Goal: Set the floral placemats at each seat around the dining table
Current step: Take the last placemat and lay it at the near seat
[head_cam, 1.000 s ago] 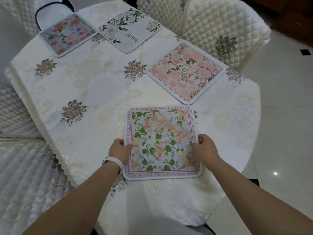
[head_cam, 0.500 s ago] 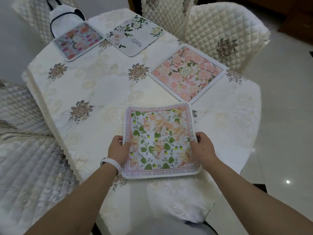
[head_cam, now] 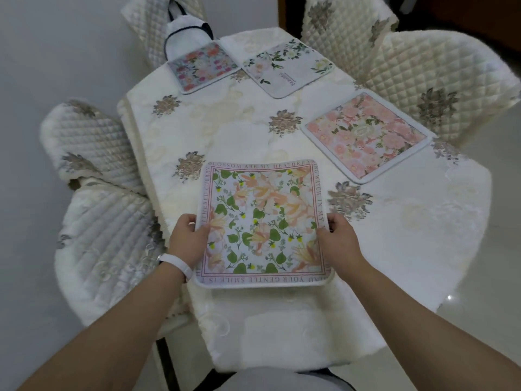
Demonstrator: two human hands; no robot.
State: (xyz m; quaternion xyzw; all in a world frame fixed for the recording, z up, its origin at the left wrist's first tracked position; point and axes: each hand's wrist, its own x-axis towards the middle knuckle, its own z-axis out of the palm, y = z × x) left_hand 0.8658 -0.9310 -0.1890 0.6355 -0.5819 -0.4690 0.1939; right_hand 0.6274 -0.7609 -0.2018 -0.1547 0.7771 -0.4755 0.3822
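Note:
A square placemat with green leaves, peach flowers and a lettered pink border (head_cam: 263, 221) lies at the table's near edge. My left hand (head_cam: 187, 239) grips its left edge and my right hand (head_cam: 339, 241) grips its right edge, thumbs on top. Three other floral placemats lie on the cream embroidered tablecloth (head_cam: 239, 131): a pink one (head_cam: 366, 136) at the right, a white one with green sprigs (head_cam: 287, 67) at the far end, and a multicoloured one (head_cam: 201, 66) beside it at the far left.
Quilted cream chairs surround the table: one at the left (head_cam: 107, 221), two at the right rear (head_cam: 434, 86), one at the far end (head_cam: 146, 26). A white bag with dark trim (head_cam: 187, 32) rests against the far chair. Pale tiled floor (head_cam: 501, 249) lies to the right.
The view has swung toward the left end of the table. The green-leaf placemat has shifted leftward along the near edge, still held by both hands.

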